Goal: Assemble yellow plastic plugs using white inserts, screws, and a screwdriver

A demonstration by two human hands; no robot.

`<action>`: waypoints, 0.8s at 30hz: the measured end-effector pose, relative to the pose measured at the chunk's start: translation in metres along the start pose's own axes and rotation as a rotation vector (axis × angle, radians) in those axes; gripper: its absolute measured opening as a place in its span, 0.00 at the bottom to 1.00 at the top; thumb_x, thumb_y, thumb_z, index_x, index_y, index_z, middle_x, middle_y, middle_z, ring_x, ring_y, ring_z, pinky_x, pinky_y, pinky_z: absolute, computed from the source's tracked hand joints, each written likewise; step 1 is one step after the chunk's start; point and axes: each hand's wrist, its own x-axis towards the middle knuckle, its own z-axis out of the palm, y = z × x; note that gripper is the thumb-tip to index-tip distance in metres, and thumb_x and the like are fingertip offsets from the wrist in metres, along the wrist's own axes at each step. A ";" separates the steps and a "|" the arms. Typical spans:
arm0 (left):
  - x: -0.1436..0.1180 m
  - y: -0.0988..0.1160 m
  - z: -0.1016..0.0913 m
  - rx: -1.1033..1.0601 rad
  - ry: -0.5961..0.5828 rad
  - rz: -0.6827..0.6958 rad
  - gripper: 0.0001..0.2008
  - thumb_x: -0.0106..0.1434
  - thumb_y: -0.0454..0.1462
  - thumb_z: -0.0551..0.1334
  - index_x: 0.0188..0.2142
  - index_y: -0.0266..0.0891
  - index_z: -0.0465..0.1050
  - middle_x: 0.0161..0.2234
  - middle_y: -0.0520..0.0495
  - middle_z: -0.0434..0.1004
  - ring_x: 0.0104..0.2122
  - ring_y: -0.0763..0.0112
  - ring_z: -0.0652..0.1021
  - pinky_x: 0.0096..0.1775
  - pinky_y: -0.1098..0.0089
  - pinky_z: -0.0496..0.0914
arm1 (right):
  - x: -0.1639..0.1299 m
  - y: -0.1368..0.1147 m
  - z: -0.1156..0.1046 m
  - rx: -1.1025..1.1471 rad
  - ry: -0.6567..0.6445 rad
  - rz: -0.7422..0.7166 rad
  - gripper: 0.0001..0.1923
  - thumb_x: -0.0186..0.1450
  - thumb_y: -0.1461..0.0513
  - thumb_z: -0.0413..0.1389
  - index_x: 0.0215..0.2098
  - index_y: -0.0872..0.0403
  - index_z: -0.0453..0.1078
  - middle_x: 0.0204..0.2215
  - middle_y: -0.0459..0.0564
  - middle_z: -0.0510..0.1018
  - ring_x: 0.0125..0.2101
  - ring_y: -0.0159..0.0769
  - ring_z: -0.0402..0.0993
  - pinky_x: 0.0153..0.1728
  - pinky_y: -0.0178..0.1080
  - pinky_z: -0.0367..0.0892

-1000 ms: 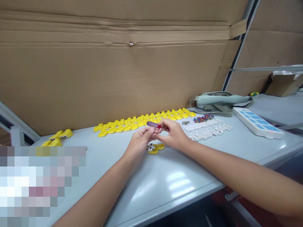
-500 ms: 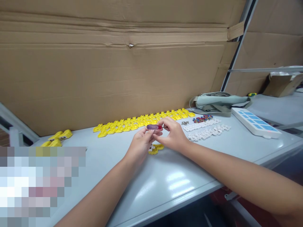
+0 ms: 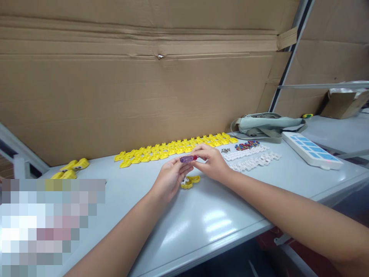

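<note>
A small screwdriver with a see-through purple handle and a red collar is held level above the table. My left hand has its fingers closed round the handle. At the red end, the fingertips of my right hand pinch together and cover the shaft and tip; whether a screw is in them too, I cannot tell. Just beneath both hands, a yellow plastic shell lies on the table with a white part in it, partly covered by my left hand.
Rows of yellow shells line the cardboard wall. To the right are small screws, red and blue pieces, white parts, a bag and a white case with blue panels. Yellow pieces sit far left.
The screwdriver has dropped slightly and tilted a little. My right fingertips have come closer to the red collar, so the bare shaft no longer shows.
</note>
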 end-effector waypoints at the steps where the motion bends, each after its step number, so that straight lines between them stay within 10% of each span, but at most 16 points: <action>1: 0.000 0.001 0.000 0.000 -0.002 -0.011 0.04 0.57 0.32 0.59 0.32 0.34 0.73 0.34 0.45 0.78 0.38 0.70 0.76 0.49 0.65 0.66 | 0.001 0.001 -0.001 0.028 -0.016 0.019 0.05 0.57 0.66 0.57 0.32 0.54 0.74 0.31 0.48 0.74 0.32 0.31 0.68 0.34 0.34 0.63; 12: 0.003 0.000 -0.010 0.122 -0.065 -0.053 0.06 0.58 0.36 0.61 0.34 0.36 0.73 0.37 0.46 0.79 0.37 0.71 0.77 0.50 0.65 0.66 | 0.002 0.010 0.001 0.238 -0.105 0.100 0.08 0.60 0.64 0.54 0.26 0.55 0.74 0.29 0.48 0.73 0.33 0.31 0.67 0.36 0.35 0.63; 19: 0.005 0.001 -0.010 0.450 -0.012 0.242 0.10 0.54 0.42 0.63 0.31 0.36 0.70 0.30 0.48 0.77 0.30 0.68 0.77 0.42 0.62 0.70 | 0.000 0.000 0.006 0.354 -0.060 0.325 0.09 0.58 0.60 0.55 0.35 0.57 0.71 0.25 0.47 0.75 0.26 0.30 0.69 0.27 0.32 0.63; 24: 0.006 0.000 -0.008 0.492 0.016 0.310 0.09 0.56 0.40 0.60 0.32 0.36 0.68 0.30 0.47 0.77 0.34 0.64 0.78 0.42 0.61 0.70 | -0.001 -0.010 0.002 0.078 -0.033 0.196 0.07 0.57 0.61 0.56 0.31 0.57 0.72 0.25 0.46 0.75 0.24 0.27 0.65 0.25 0.31 0.57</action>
